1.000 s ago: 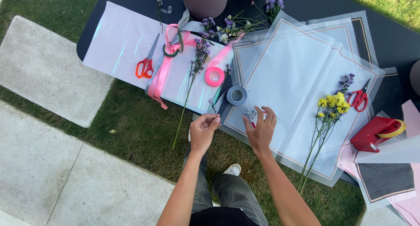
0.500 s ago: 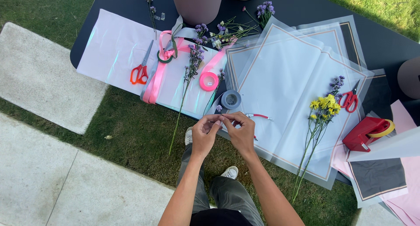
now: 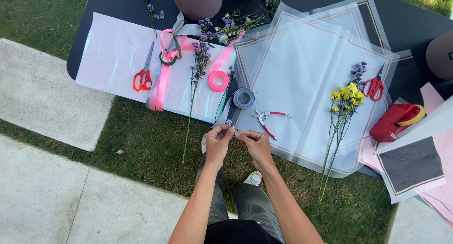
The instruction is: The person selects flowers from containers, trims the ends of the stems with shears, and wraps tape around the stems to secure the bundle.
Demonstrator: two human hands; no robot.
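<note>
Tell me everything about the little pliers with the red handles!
The pliers are small, with shiny metal jaws pointing left and two thin red handles spread apart to the right. They lie flat on the pale wrapping sheet near the table's front edge, beside the grey tape roll. No hand touches them.

Both hands pinch small purple flower sprig at dark desk edge; red-handled pliers just beside on translucent wrapping sheet.
</note>
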